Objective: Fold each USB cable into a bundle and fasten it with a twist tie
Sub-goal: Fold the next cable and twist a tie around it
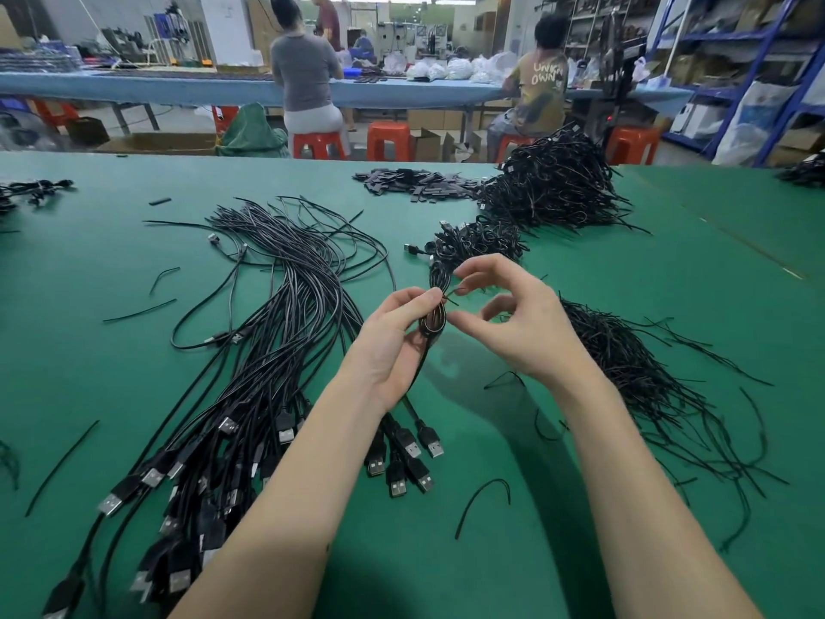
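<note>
At frame centre, the left hand (393,346) grips a folded cable bundle (434,321) while the right hand (513,323) pinches a twist tie (452,298) at it, above the green table (580,551). Loose USB cables (268,350) fan left; upper frame, seated workers (308,78) face a blue bench (134,89).

Loose USB cables (250,395) cut off bottom-left; twist tie (452,298) mostly hidden between fingers.

2 hands (393,341), 3 red stools (387,139), cables uncountable
</note>
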